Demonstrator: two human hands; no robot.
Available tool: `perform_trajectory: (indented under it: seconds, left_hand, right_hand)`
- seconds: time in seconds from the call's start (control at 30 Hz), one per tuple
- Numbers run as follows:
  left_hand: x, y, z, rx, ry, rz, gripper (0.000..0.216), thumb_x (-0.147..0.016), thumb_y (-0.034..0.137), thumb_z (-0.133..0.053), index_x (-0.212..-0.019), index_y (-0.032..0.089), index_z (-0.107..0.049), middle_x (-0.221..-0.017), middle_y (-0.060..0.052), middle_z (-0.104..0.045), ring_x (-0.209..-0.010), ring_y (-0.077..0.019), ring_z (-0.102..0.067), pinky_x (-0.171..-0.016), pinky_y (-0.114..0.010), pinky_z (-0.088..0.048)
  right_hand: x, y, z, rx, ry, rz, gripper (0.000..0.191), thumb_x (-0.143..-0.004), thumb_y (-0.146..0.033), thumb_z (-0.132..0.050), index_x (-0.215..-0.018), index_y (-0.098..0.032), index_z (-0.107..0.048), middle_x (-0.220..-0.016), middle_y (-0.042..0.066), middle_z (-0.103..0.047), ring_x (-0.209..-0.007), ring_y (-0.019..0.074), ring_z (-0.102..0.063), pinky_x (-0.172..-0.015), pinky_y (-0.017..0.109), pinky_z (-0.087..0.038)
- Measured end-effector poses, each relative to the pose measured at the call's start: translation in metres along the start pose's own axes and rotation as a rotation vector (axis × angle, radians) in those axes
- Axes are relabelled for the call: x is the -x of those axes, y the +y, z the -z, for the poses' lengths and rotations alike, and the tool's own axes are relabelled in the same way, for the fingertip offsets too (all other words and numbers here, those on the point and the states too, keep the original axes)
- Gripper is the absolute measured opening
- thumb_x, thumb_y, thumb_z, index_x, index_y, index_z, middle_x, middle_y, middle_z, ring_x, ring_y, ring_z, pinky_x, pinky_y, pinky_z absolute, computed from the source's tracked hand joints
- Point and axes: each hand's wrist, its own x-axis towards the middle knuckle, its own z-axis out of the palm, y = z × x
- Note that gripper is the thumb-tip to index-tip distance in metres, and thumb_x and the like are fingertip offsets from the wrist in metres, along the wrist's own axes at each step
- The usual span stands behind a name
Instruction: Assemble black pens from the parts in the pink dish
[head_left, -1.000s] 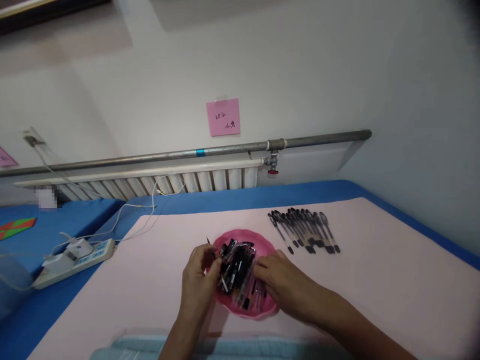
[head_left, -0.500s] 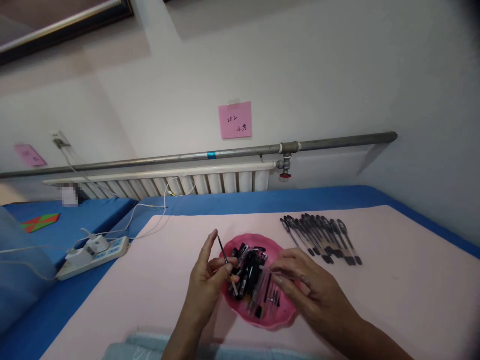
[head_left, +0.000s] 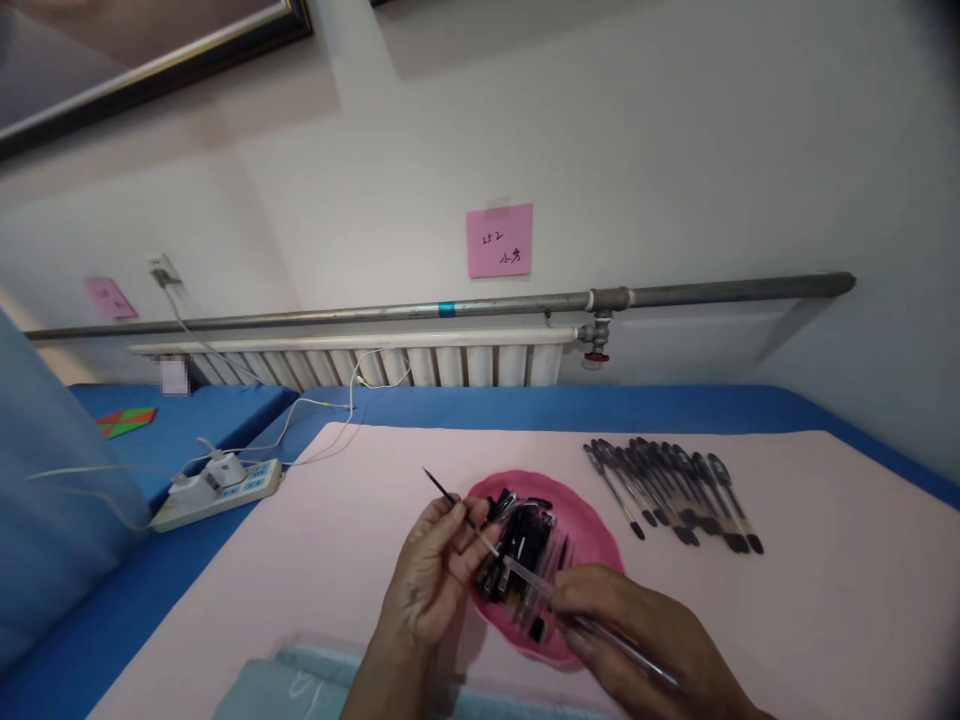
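Note:
My left hand (head_left: 436,576) pinches a thin black pen refill (head_left: 448,495) whose tip points up and to the left. My right hand (head_left: 641,640) grips a clear pen barrel (head_left: 536,586) that slants toward the refill's rear end. Both hands hover over the near left part of a pink dish (head_left: 592,520) heaped with black and clear pen parts (head_left: 521,555). To the right of the dish, a row of several assembled black pens (head_left: 675,490) lies side by side on the pink mat (head_left: 810,590).
The pink mat covers a blue table (head_left: 525,405). A white power strip (head_left: 217,488) with plugs and cables lies at the left. A radiator (head_left: 390,365) and a grey pipe (head_left: 675,294) run along the wall. Light blue cloth (head_left: 300,690) lies at the near edge.
My left hand lifted the refill out of the dish and tilted it. My right hand picked up a clear barrel and brought it toward the refill. The view shifted left.

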Motion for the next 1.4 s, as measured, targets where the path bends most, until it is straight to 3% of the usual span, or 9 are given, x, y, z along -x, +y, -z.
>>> perform_trajectory:
  seconds: [0.13,0.4,1.4]
  left_hand:
    - [0.001,-0.002,-0.002,0.060,0.065,0.000,0.008,-0.078,0.006,-0.057,-0.077,0.014,-0.056,-0.078,-0.006,-0.069,-0.074,-0.0151,-0.068,-0.071,-0.032,-0.058]
    - [0.001,-0.013,-0.001,0.042,0.055,0.033,0.010,-0.077,0.007,-0.060,-0.080,0.014,-0.054,-0.078,-0.007,-0.069,-0.072,-0.0154,-0.068,-0.070,-0.031,-0.058]
    - [0.003,-0.012,-0.006,0.056,0.074,0.038,0.010,-0.080,0.005,-0.055,-0.076,0.013,-0.053,-0.073,-0.007,-0.068,-0.068,-0.0141,-0.067,-0.067,-0.030,-0.058]
  right_hand:
    - [0.005,0.010,-0.001,0.009,-0.016,0.001,0.025,-0.078,-0.008,-0.049,-0.095,-0.025,-0.058,-0.082,0.001,-0.067,-0.071,0.0136,-0.065,-0.064,0.021,-0.055]
    - [0.006,0.009,-0.002,-0.007,-0.053,-0.016,0.026,-0.079,-0.008,-0.049,-0.097,-0.025,-0.057,-0.083,0.001,-0.066,-0.072,0.0128,-0.064,-0.065,0.021,-0.054]
    - [0.005,0.009,-0.003,-0.013,0.000,0.072,0.035,-0.077,-0.002,-0.049,-0.103,-0.023,-0.056,-0.088,0.003,-0.066,-0.078,0.0135,-0.064,-0.070,0.021,-0.055]
